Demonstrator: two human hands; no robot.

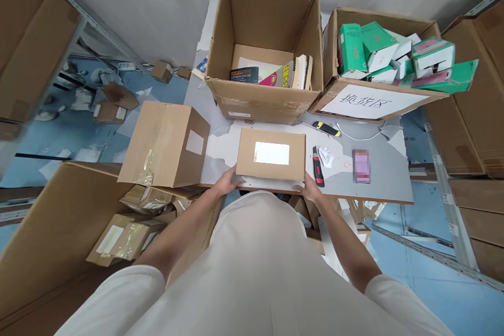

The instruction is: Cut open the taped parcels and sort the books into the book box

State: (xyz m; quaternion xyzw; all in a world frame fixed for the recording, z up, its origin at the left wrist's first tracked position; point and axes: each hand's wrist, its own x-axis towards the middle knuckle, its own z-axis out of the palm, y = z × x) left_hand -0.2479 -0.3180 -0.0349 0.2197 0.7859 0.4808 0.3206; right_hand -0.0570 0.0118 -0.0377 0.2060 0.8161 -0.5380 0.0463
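A small closed cardboard box (271,168) with a white label lies at the front of the table, before my body. My left hand (227,181) grips its near left corner, and my right hand (310,188) grips the near right corner. Both hands' fingertips are partly hidden under or behind the box. Just right of it lies a red and black utility knife (318,168) beside crumpled white plastic (326,157). Farther back is a yellow and black utility knife (326,128).
A large open carton (268,102) with several books stands behind. An open carton (378,103) of green-and-white boxes is at its right. A taped carton (157,136) sits left; below it a big carton (59,210) holds parcels. A phone-like purple object (361,166) lies right.
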